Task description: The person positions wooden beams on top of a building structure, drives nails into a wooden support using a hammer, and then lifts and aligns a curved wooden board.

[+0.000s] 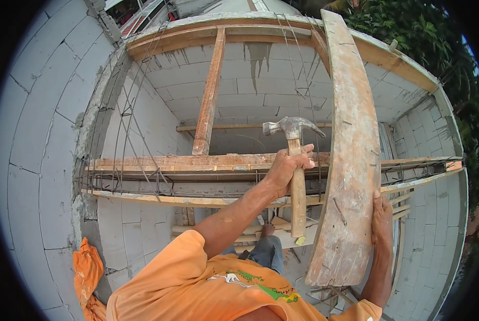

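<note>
A claw hammer (298, 200) is gripped in my left hand (287, 168), its handle hanging down and its metal head above my fist. Beside it lies a long, worn wooden plank (352, 150), running from near my body to the far beam. Several bent nails (339, 211) stick out of the plank's upper face. My right hand (381, 219) holds the plank's right edge close to its near end, with the fingers partly hidden by the board. The plank rests across the narrow timber formwork (212, 161) in front of me.
Steel rebar (124, 117) rises at the left and runs inside the formwork. A reddish timber strut (210, 96) reaches to the far beam (170, 40). Grey block walls (46, 134) enclose the drop below. An orange cloth (88, 278) hangs at lower left; bamboo poles (402, 206) lie lower right.
</note>
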{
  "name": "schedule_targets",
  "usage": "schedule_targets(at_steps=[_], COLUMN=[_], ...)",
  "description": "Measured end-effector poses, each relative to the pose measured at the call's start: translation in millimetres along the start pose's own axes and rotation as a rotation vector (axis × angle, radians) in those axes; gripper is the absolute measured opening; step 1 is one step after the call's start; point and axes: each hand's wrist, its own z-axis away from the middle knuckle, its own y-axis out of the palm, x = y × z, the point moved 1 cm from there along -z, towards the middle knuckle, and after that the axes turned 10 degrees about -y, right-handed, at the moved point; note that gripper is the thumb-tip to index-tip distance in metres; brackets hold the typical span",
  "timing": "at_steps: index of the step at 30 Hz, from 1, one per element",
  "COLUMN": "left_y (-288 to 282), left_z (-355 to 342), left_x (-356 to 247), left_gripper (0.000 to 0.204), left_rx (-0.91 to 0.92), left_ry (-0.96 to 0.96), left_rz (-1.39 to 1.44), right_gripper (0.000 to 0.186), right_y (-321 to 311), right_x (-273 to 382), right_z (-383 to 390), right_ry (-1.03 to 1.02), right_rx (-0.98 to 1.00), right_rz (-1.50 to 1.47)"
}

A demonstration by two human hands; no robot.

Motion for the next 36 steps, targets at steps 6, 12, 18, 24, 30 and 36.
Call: schedule_targets(at_steps=[6,12,18,24,30,36], left_y=[20.4,40.6,58.6,73.2,79.3,70.9], left_z=[-69.2,-117.4,-137.2,-132.5,-106.4,-92.5], left_x=[1.8,10.0,23.8,18.5,6.7,27.6], left_gripper=[0.025,0.008,0.018,0.021,0.018,0.015], left_rx=[0.334,0.349,0.077,-0.121,-0.115,-0.078], left_ry=[-0.225,-0.238,-0.2,-0.08,-0.057,-0.014], left_rz=[0.433,0.536,0.337,0.155,0.213,0.21], right_gripper=[0.046,0.051,0.055,0.064,0.07,0.069], right_y=[11.4,-1.9,-6.5,3.6,2.3,11.1], right_x=[28.0,12.8,-27.6,-33.5,-36.0,-23.0], right_z=[13.9,2.9,-17.5,-13.2,4.7,43.6], right_ry=[-0.01,0.142,0.237,0.134,0.021,-0.063], right_rx=[-0.054,-0.103,-0.221,-0.363,-0.292,-0.318], right_rz=[0.096,0.182,0.245,0.456,0.573,0.615])
